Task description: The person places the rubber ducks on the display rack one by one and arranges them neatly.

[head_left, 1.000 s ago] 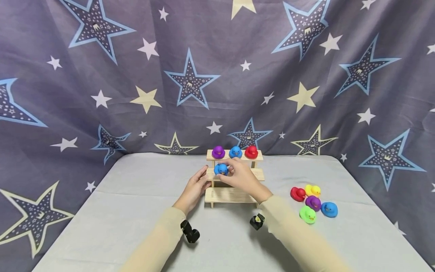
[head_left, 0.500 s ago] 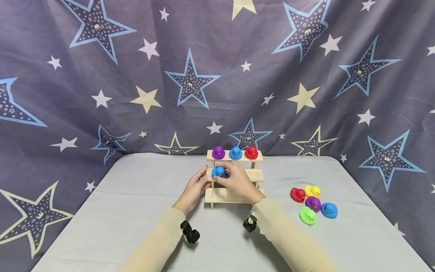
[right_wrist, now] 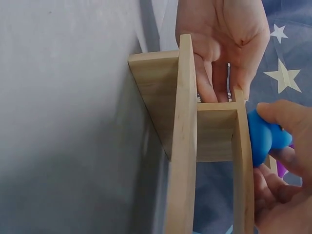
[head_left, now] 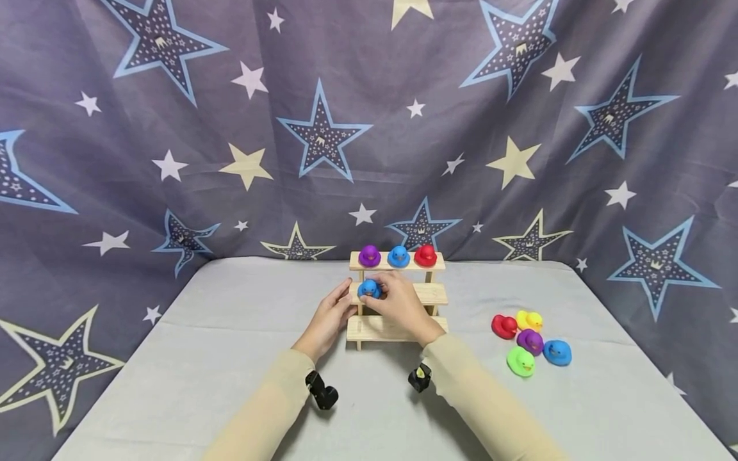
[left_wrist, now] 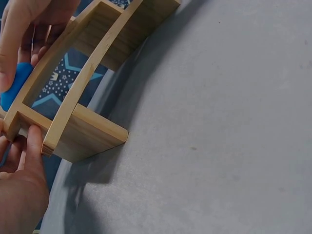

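My right hand point(head_left: 405, 307) pinches a blue rubber duck point(head_left: 369, 289) at the left end of the middle board of a three-tier wooden stand point(head_left: 380, 328). In the right wrist view the base of the blue duck point(right_wrist: 261, 139) sits right against the board, thumb on one side and fingers on the other. My left hand point(head_left: 325, 323) holds the stand's left end at the middle board, its fingertips against the side panel in the left wrist view. Along the top board stand a purple duck point(head_left: 369, 256), another blue duck point(head_left: 398, 256) and a red duck point(head_left: 425, 255).
Right of the stand, a loose group of ducks lies on the grey cloth point(head_left: 230, 358): red point(head_left: 504, 327), yellow point(head_left: 529, 320), purple point(head_left: 530, 342), green point(head_left: 521, 362) and blue point(head_left: 557, 352). A star-patterned curtain point(head_left: 323, 192) hangs close behind the stand.
My right hand has brought the blue duck slightly left and down to the left end of the middle board. The left hand has kept its place on the stand.
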Available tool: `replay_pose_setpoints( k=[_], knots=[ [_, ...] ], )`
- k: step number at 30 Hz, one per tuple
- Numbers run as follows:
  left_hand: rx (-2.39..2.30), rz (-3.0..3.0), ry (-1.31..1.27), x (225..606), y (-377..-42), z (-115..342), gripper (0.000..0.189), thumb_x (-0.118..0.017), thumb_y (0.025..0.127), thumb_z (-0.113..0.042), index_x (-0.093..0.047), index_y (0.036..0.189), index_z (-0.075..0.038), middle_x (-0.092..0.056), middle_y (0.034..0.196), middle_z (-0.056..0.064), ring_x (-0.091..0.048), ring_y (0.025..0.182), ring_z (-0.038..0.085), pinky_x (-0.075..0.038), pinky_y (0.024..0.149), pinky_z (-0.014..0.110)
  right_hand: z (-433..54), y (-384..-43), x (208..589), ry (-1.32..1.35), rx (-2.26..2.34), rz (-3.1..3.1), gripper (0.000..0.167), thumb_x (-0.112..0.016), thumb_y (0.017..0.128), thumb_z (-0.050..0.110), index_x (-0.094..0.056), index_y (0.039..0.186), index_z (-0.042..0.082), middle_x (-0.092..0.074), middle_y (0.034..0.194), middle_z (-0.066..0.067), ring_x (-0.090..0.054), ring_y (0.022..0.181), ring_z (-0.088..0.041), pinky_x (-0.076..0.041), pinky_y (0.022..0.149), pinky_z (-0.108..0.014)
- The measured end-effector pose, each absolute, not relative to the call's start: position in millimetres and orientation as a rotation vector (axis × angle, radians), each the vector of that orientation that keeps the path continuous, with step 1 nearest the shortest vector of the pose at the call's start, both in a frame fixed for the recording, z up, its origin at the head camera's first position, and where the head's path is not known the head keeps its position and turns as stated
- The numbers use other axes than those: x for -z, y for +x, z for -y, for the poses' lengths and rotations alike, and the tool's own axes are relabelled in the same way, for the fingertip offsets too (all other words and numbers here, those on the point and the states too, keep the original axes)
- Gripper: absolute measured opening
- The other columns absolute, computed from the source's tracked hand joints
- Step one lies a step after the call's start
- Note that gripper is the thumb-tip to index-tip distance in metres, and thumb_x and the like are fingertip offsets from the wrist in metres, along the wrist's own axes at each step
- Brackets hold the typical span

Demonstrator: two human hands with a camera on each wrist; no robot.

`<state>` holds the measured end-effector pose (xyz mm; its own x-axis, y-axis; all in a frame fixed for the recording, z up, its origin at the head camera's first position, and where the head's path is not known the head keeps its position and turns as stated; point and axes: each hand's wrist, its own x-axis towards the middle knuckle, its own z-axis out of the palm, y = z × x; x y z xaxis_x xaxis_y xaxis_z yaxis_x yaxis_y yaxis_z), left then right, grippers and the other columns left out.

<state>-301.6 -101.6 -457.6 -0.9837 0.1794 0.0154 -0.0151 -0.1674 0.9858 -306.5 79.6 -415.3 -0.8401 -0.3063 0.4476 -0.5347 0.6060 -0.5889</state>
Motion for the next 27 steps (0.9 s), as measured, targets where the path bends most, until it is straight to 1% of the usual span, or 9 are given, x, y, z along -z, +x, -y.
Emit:
replay_pose_setpoints(
  k=[8, 14, 18, 23, 27],
  knots=[
    [-2.294, -1.936, 0.203, 457, -303, 104, 0.052, -0.038, 0.108, -0.007, -0.024, 0.159, -0.004, -0.025, 0.160, 0.020, -0.036, 0.142, 0.035, -0.038, 0.116, 0.037, -79, -306, 413, 0.676, -1.061, 2.564, 0.045, -0.082, 0.086, 0.026, -0.070, 0.123, 0.003, -0.066, 0.112, -0.011, -0.058, 0.099, -0.023, -0.057, 0.086, -0.033],
    [-2.306, -1.930, 0.201, 456, -302, 103, 0.052, -0.038, 0.108, -0.006, -0.024, 0.159, -0.003, -0.025, 0.160, 0.021, -0.035, 0.142, 0.035, -0.038, 0.116, 0.038, -81, -305, 412, 0.666, -1.103, 2.573, 0.054, -0.083, 0.085, 0.027, -0.065, 0.132, 0.006, -0.061, 0.120, -0.014, -0.064, 0.098, -0.023, -0.059, 0.087, -0.032],
    [-2.309, -1.928, 0.203, 455, -301, 102, 0.052, -0.038, 0.108, -0.006, -0.024, 0.159, -0.003, -0.026, 0.159, 0.020, -0.035, 0.143, 0.034, -0.039, 0.116, 0.037, -83, -304, 410, 0.679, -1.157, 2.576, 0.058, -0.083, 0.085, 0.027, -0.062, 0.135, 0.005, -0.060, 0.125, -0.015, -0.067, 0.098, -0.023, -0.059, 0.088, -0.032],
    [-2.309, -1.929, 0.205, 456, -301, 102, 0.052, -0.038, 0.108, -0.006, -0.024, 0.158, -0.003, -0.027, 0.159, 0.021, -0.036, 0.142, 0.035, -0.039, 0.116, 0.037, -89, -300, 408, 0.729, -1.217, 2.568, 0.061, -0.083, 0.086, 0.026, -0.059, 0.138, 0.006, -0.059, 0.131, -0.013, -0.067, 0.102, -0.024, -0.059, 0.091, -0.033],
    [-2.305, -1.937, 0.204, 456, -301, 101, 0.052, -0.039, 0.108, -0.006, -0.024, 0.158, -0.003, -0.028, 0.158, 0.022, -0.037, 0.141, 0.035, -0.040, 0.115, 0.037, -95, -297, 408, 0.751, -1.212, 2.564, 0.061, -0.082, 0.086, 0.025, -0.058, 0.140, 0.009, -0.060, 0.131, -0.010, -0.067, 0.104, -0.024, -0.059, 0.091, -0.035]
  ],
)
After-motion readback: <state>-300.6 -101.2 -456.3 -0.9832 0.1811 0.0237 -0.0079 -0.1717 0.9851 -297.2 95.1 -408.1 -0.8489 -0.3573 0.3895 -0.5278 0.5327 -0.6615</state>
